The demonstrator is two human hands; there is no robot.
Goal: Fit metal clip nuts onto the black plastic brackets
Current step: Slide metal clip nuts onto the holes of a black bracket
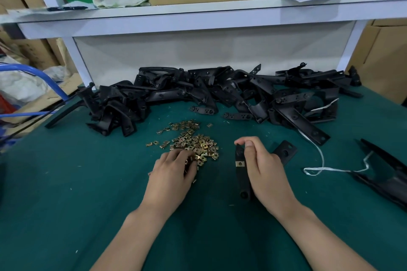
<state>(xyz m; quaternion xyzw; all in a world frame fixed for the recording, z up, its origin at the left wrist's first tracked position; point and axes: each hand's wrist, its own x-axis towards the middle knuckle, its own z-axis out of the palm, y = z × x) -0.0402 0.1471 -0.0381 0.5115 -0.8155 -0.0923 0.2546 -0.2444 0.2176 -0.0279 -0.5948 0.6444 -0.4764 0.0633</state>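
Tabletop (66, 193), covered in green, carries everything, and both my bare forearms reach across it from the near edge. Along its far side sprawls a pile of brackets (220, 92), black and tangled. My left hand (174, 174) lies palm down, its fingers (178, 156) curled into the near edge of a heap of clip nuts (193, 141), brass-coloured, in the middle of the tabletop. I cannot tell whether I have one pinched beneath them. My right hand (266, 169) stands on its edge just right of that heap. Its thumb and forefinger are bent and pinch the far end of one long bracket (242, 179), which runs back toward me beside my palm, its near end by my wrist. One clip nut (240, 163) sits clipped on that bracket, a little below my fingertips.
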